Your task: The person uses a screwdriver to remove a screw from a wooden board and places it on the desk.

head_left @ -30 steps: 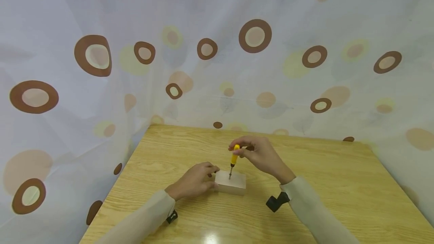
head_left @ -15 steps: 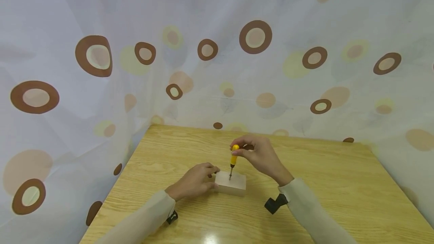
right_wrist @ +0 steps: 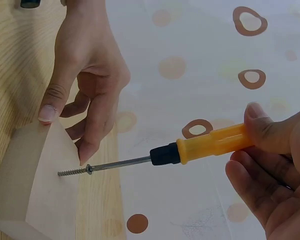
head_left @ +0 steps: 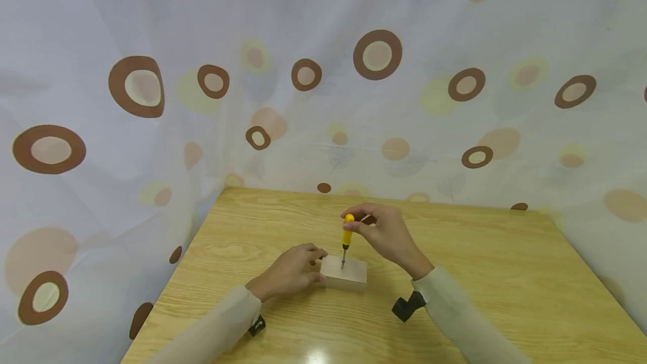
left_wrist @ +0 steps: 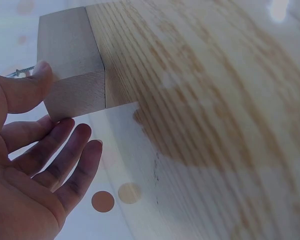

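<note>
A pale wooden block (head_left: 355,270) lies on the table, and my left hand (head_left: 287,272) holds its left end between thumb and fingers. From the block's top face a threaded screw (right_wrist: 73,172) sticks out, much of its thread still visible in the right wrist view. The tip of a screwdriver (right_wrist: 215,143) with a yellow handle and black collar meets the screw's head. My right hand (head_left: 393,236) pinches the top of that handle between thumb and fingers, with the shaft nearly upright over the block. The left wrist view shows the left thumb on one edge of the block.
The wood-grain table (head_left: 480,274) extends around the block on every side. Behind it and to the left hangs a white sheet (head_left: 323,32) printed with brown rings and dots. Black wrist straps (head_left: 402,309) sit at both cuffs.
My right wrist has shifted slightly left, and the screwdriver's handle has tipped a little left, more upright. The left hand and the block have stayed put.
</note>
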Action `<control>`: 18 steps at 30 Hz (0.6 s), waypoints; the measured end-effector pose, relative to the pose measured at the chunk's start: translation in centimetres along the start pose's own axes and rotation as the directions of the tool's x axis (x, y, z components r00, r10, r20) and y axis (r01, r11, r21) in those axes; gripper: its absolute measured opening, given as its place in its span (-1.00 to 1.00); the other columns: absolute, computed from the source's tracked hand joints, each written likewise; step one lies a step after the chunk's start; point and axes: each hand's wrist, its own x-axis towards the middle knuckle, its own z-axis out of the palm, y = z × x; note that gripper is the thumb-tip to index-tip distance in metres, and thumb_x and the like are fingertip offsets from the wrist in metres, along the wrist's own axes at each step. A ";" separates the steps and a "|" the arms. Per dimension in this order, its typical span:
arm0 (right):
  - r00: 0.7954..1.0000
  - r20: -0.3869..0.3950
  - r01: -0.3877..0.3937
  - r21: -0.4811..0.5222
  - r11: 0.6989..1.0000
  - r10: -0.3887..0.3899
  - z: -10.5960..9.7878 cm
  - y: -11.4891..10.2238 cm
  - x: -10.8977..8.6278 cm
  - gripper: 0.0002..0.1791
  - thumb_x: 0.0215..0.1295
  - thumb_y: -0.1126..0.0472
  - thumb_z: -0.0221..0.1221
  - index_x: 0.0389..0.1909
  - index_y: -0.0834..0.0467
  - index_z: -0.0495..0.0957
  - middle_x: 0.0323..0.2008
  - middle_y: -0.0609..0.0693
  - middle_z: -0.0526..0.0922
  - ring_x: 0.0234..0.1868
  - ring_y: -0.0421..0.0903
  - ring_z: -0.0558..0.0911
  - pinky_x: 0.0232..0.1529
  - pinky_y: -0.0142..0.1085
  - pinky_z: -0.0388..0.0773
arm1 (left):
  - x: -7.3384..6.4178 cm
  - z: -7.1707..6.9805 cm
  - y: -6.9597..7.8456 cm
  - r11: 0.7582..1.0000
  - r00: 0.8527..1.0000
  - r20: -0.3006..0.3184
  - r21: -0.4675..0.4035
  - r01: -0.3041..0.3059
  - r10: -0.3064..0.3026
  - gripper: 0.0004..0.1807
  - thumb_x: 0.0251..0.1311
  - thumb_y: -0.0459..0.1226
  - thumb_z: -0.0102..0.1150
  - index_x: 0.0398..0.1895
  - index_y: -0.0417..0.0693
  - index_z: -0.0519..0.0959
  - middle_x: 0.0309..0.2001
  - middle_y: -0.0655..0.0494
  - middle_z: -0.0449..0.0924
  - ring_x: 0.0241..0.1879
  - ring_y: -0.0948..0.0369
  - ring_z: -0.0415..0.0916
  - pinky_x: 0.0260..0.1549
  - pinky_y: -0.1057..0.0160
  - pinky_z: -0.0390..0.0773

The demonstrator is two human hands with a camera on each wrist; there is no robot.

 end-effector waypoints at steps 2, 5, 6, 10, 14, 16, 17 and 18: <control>1.000 0.025 0.003 0.011 1.000 -0.003 0.0 0.0 0.1 -0.82 0.35 0.13 0.37 -0.06 0.00 0.74 -0.21 -0.18 0.75 -0.33 -0.16 0.68 -0.30 -0.27 0.67 | 0.0 0.0 0.0 1.000 1.000 -0.002 -0.002 0.000 0.000 -0.45 0.36 -0.08 0.34 0.33 -0.12 0.55 0.23 0.06 0.57 0.00 0.20 0.60 -0.05 0.22 0.62; 0.999 0.014 -0.030 0.034 0.999 0.029 0.2 -0.1 0.0 -0.78 0.32 0.05 0.39 -0.06 0.00 0.72 -0.25 -0.16 0.73 -0.37 -0.13 0.67 -0.34 -0.28 0.67 | -0.1 -0.1 0.0 1.000 1.000 -0.005 -0.011 -0.004 0.004 -0.45 0.35 -0.08 0.35 0.32 -0.13 0.56 0.22 0.05 0.58 -0.01 0.20 0.60 -0.06 0.22 0.62; 0.999 -0.005 -0.047 0.035 0.998 0.047 0.2 -0.1 0.0 -0.75 0.29 0.02 0.42 -0.09 0.01 0.73 -0.27 -0.17 0.73 -0.39 -0.13 0.67 -0.36 -0.28 0.67 | -0.1 0.0 0.0 1.000 1.000 -0.005 -0.012 -0.007 0.007 -0.45 0.35 -0.08 0.36 0.32 -0.13 0.56 0.21 0.05 0.58 -0.01 0.20 0.60 -0.06 0.22 0.62; 0.996 -0.068 -0.057 0.024 0.998 0.058 0.3 0.0 -0.2 -0.74 0.19 0.02 0.48 -0.18 0.04 0.75 -0.34 -0.17 0.74 -0.46 -0.13 0.67 -0.40 -0.29 0.65 | 0.0 0.0 0.0 1.000 1.000 -0.005 -0.016 -0.009 0.009 -0.44 0.34 -0.07 0.36 0.32 -0.13 0.55 0.22 0.05 0.58 -0.01 0.20 0.60 -0.06 0.22 0.62; 1.000 -0.014 0.013 0.015 1.000 -0.013 0.0 -0.2 0.0 -0.83 0.28 0.14 0.42 -0.13 0.02 0.78 -0.25 -0.15 0.77 -0.46 -0.22 0.66 -0.39 -0.31 0.66 | 0.0 0.0 0.0 1.000 1.000 -0.003 -0.021 -0.002 0.002 -0.44 0.34 -0.08 0.36 0.33 -0.13 0.55 0.23 0.04 0.57 0.00 0.20 0.61 -0.04 0.21 0.62; 0.999 0.035 0.039 0.034 0.999 -0.040 -0.2 -0.3 0.1 -0.82 0.33 0.18 0.38 -0.07 0.01 0.77 -0.17 -0.14 0.78 -0.42 -0.23 0.67 -0.37 -0.29 0.67 | 0.0 0.0 0.0 1.000 1.000 -0.003 -0.023 0.001 -0.001 -0.44 0.34 -0.08 0.37 0.32 -0.13 0.55 0.23 0.04 0.58 0.00 0.19 0.61 -0.03 0.20 0.62; 0.998 0.052 0.045 0.037 0.998 -0.047 -0.3 -0.3 0.2 -0.82 0.35 0.19 0.36 -0.05 0.00 0.77 -0.14 -0.14 0.77 -0.38 -0.23 0.67 -0.34 -0.28 0.67 | 0.0 0.0 0.0 1.000 1.000 -0.003 -0.023 0.001 -0.001 -0.44 0.34 -0.09 0.37 0.32 -0.13 0.56 0.23 0.04 0.58 0.00 0.19 0.61 -0.03 0.20 0.62; 0.997 0.063 0.044 0.040 0.998 -0.046 -0.3 -0.4 0.2 -0.82 0.36 0.17 0.36 -0.05 0.00 0.76 -0.14 -0.15 0.77 -0.35 -0.23 0.67 -0.33 -0.27 0.68 | 0.0 0.0 0.0 1.000 1.000 -0.004 -0.021 0.001 -0.001 -0.44 0.34 -0.09 0.36 0.33 -0.12 0.55 0.23 0.04 0.58 0.00 0.19 0.61 -0.03 0.19 0.63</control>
